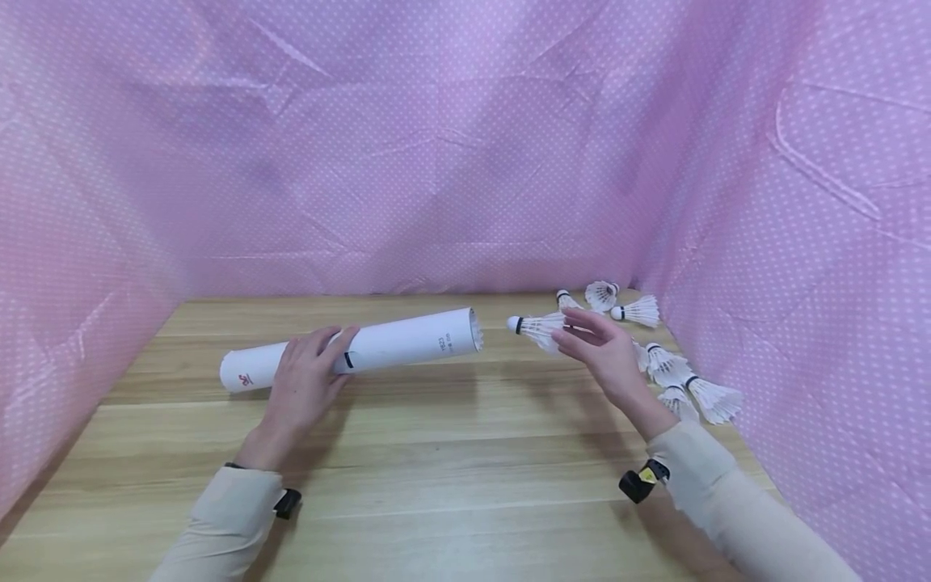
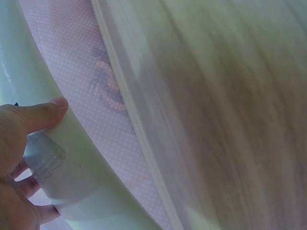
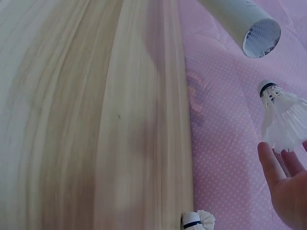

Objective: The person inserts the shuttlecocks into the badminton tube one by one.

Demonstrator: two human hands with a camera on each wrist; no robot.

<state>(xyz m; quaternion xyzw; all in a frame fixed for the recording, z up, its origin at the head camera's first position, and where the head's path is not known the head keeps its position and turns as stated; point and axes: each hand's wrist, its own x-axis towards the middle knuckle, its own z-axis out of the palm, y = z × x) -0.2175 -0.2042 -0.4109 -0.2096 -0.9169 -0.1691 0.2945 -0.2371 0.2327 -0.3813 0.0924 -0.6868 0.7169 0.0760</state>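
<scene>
Here, left hand [image 1: 304, 376] curls round tube [image 1: 407, 339] | right hand [image 1: 609, 356] pinches birdie [image 1: 537, 328] by its feathers [image 3: 283, 125], near tube's mouth [image 1: 476, 330] | loose pinch may drop it, hard pinch may bend feathers

- Head: looks forward and down over the pale wooden tabletop [image 1: 436, 485].
- Left wrist: close up, facing the bare left hand [image 2: 13, 143].
- Right wrist: near, facing the bare right hand [image 3: 290, 191]; shares the white cylindrical tube [image 3: 235, 19] with head.

I'm wearing plain beige sleeves [image 1: 749, 505], kinda wrinkly. Black gadgets [image 1: 288, 503] are poking out by both cuffs [image 1: 243, 489], the right one's showing a yellow patch [image 1: 647, 475].
</scene>
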